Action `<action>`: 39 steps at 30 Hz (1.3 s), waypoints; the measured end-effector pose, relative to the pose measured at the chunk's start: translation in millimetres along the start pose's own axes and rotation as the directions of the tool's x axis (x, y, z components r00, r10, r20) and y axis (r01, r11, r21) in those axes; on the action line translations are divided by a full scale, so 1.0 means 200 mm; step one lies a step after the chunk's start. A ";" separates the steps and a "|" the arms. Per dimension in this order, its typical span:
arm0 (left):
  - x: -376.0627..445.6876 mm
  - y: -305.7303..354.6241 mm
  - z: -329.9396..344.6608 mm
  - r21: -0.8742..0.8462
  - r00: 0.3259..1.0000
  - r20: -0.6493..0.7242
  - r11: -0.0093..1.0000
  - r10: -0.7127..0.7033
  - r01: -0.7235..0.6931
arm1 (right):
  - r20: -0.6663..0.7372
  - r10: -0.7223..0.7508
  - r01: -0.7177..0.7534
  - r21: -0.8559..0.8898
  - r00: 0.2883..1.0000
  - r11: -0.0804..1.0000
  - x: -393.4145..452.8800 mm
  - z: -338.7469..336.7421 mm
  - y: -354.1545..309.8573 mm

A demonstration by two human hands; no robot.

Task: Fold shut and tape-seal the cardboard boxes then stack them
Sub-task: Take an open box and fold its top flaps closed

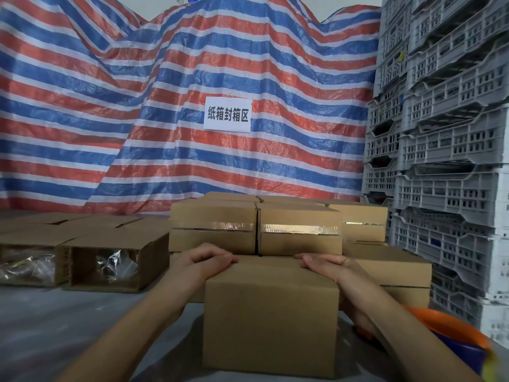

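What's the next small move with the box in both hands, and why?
Probably carry the held box forward and set it beside the taped boxes. Left hand and right hand curl over its top far edge, a carrying grip, and the sealed stack sits directly behind it.

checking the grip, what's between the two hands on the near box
Head view: only the box's bare cardboard top edge between left hand and right hand; nothing else there.

The box [271, 318] at lower centre was matt brown cardboard. Glossy, wrinkled clear tape [300, 228] crossed the stacked boxes [254, 226] behind. The striped tarpaulin [137, 106] looked woven plastic with slight sheen. The crates [446, 161] at right were grey moulded plastic.
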State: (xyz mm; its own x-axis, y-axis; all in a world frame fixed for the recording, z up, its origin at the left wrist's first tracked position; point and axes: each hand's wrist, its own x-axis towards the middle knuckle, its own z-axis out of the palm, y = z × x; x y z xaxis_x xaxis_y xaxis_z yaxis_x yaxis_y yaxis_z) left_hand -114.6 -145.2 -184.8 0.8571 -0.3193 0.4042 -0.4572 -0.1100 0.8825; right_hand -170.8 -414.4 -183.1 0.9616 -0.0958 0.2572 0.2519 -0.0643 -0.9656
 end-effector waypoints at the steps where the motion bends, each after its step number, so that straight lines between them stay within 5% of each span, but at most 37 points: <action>1: 0.00 0.02 -0.01 0.044 1.000 0.021 0.999 0.000 -0.001 | -0.001 0.005 -0.005 0.005 1.000 1.000 0.00 0.00 0.00; 8: 0.00 0.25 0.04 0.513 0.969 0.204 0.828 0.137 -0.225 | -0.004 0.047 -0.046 0.063 0.999 0.997 -0.01 0.00 0.00; 11: -0.01 0.32 0.16 0.692 0.911 0.399 0.617 0.108 -0.376 | 0.023 0.053 -0.055 0.094 0.998 0.994 -0.02 0.00 -0.01; 15: -0.01 0.28 0.27 0.831 0.896 0.442 0.390 -0.032 -0.396 | 0.011 0.034 -0.035 0.102 0.999 0.994 -0.03 0.01 -0.02; 20: -0.01 0.24 0.28 0.845 0.910 0.413 0.365 0.022 -0.392 | 0.005 0.032 -0.032 0.040 0.999 0.999 -0.06 0.02 -0.03; 23: -0.01 0.25 0.28 0.840 0.910 0.414 0.384 0.002 -0.383 | -0.112 -0.070 0.041 -0.246 0.991 0.968 -0.05 0.00 -0.06; 25: -0.03 0.26 0.27 0.842 0.913 0.408 0.386 0.001 -0.377 | -0.239 -0.225 0.057 -0.557 0.945 0.829 -0.06 -0.07 -0.09; 27: -0.04 0.25 0.27 0.842 0.913 0.407 0.383 0.010 -0.379 | -0.259 -0.333 -0.076 -0.877 0.907 0.475 -0.08 -0.17 -0.10; 29: -0.05 0.26 0.28 0.844 0.916 0.401 0.382 0.020 -0.378 | -0.285 -0.338 -0.235 -0.955 0.897 0.181 -0.14 -0.27 -0.07; 31: -0.06 0.26 0.28 0.850 0.920 0.390 0.372 0.031 -0.373 | -0.322 -0.295 -0.327 -0.945 0.900 0.034 -0.21 -0.33 -0.02; 35: -0.11 0.29 0.30 0.863 0.925 0.378 0.347 0.038 -0.367 | -0.367 -0.197 -0.382 -0.923 0.909 -0.044 -0.31 -0.39 0.06; 39: -0.18 0.33 0.29 0.857 0.919 0.393 0.347 0.038 -0.381 | -0.411 -0.183 -0.414 -0.910 0.893 0.025 -0.35 -0.40 0.10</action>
State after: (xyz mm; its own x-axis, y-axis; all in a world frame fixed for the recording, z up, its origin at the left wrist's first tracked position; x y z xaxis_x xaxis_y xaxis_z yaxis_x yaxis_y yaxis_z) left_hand -189.2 -195.2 -155.7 0.6769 -0.6674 0.3105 -0.6884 -0.7233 -0.0541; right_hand -241.2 -487.8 -217.4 0.7675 -0.4823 0.4222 -0.4909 -0.8658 -0.0967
